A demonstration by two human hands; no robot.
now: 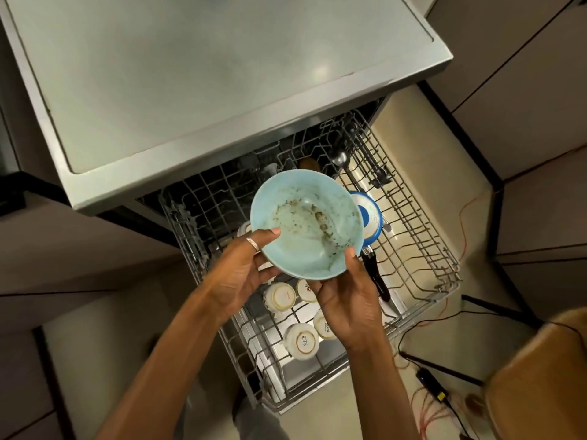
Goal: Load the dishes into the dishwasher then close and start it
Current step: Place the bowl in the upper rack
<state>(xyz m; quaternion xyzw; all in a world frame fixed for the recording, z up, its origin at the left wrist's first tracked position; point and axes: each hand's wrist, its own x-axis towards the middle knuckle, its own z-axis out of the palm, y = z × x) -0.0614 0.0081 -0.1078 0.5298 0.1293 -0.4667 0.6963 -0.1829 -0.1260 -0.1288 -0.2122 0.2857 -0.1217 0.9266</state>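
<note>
overhead, soiled light-blue bowl (pixel 306 223) tilted above the pulled-out dishwasher rack (pixel 422 249), held by both hands: left hand (pixel 241 274) pinching the near-left rim, thumb inside; right hand (pixel 349 300) cupping underneath, thumb pressed on the rim. below in the rack, upturned white cups (pixel 301 341), a blue pan (pixel 370 217) with black handle, a ladle (pixel 340 158)

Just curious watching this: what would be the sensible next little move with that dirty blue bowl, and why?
Probably lower the blue bowl, held in the left hand and right hand, into the bare stretch of rack on the right, since upturned cups already fill the near rows.
</note>
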